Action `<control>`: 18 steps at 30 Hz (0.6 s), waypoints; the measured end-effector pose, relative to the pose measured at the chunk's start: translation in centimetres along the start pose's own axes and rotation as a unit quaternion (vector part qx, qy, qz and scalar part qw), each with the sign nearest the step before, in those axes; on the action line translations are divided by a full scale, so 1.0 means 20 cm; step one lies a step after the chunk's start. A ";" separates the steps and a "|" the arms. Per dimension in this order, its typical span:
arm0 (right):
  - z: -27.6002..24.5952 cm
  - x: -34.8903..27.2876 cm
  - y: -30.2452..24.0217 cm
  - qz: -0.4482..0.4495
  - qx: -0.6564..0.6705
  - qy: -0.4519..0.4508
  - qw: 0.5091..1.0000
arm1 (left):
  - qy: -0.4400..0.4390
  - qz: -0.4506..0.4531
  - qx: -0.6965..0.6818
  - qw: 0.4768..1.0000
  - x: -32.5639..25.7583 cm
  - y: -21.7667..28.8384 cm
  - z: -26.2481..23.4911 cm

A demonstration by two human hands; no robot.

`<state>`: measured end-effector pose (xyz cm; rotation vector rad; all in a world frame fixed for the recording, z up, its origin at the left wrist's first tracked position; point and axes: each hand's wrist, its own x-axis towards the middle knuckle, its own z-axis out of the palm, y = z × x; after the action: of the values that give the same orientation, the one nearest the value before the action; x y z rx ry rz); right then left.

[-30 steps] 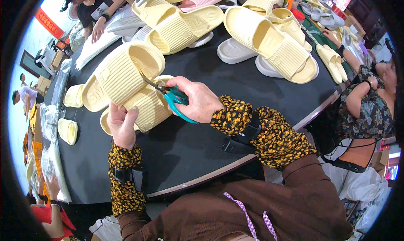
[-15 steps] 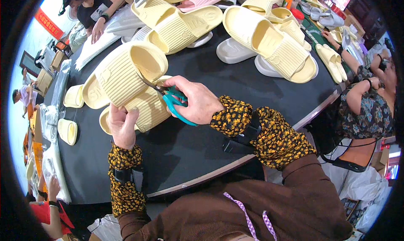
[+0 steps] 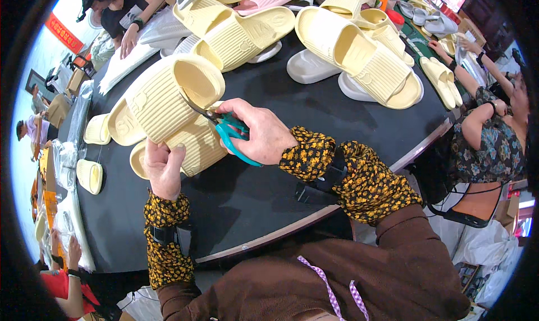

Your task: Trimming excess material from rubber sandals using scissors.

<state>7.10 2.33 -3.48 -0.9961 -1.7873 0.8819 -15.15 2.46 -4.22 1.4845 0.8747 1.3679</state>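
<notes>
In my right hand (image 3: 259,134) is a pair of scissors with teal handles (image 3: 227,134). Their dark blades lie against the edge of the strap on a pale yellow ribbed slipper (image 3: 160,99). My left hand (image 3: 164,166) pinches the near edge of that slipper's strap between thumb and fingers. Beneath it sits a second yellow slipper (image 3: 196,147), partly covered by the upper one and by my hands. The blade tips are hard to make out against the strap.
More yellow slippers (image 3: 247,40) are heaped at the far side, with another pile (image 3: 359,57) to the right over white ones. Two small yellow slippers (image 3: 90,176) lie left, near clear plastic bags (image 3: 70,158). Co-workers sit around the black table (image 3: 252,203).
My hands, the scissors and the slipper hold almost the same pose. At the far right, another person's arm has come into view over the table.
</notes>
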 end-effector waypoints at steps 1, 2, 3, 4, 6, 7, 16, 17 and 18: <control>0.00 0.00 0.00 0.003 0.005 -0.004 1.000 | 0.001 -0.003 0.001 1.000 0.00 0.00 0.00; 0.00 0.00 0.00 0.003 0.005 -0.004 1.000 | 0.002 -0.006 0.002 1.000 0.00 0.00 0.00; 0.00 0.00 0.00 0.000 0.002 -0.002 1.000 | 0.002 -0.006 0.002 1.000 0.00 0.00 0.00; 0.01 0.00 0.01 -0.004 -0.001 0.001 1.000 | 0.007 -0.008 0.004 1.000 0.00 -0.01 0.00; 0.01 0.00 0.02 -0.011 0.006 0.002 1.000 | 0.012 -0.011 0.006 1.000 0.00 -0.01 0.00; 0.01 0.00 0.02 -0.018 0.013 0.003 1.000 | 0.013 -0.010 0.005 1.000 0.00 -0.02 0.00; 0.03 0.01 0.06 -0.021 0.080 -0.005 0.997 | 0.008 -0.009 0.005 1.000 0.00 -0.03 -0.02; 0.03 0.01 0.06 -0.021 0.079 -0.005 0.997 | 0.005 -0.011 0.007 1.000 0.01 -0.03 -0.01; 0.03 0.01 0.06 -0.020 0.077 -0.007 0.997 | 0.006 -0.011 0.007 1.000 0.01 -0.03 -0.02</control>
<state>6.81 2.88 -4.62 -0.8540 -1.7166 0.9868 -15.41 2.78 -4.67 1.4759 0.9071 1.3583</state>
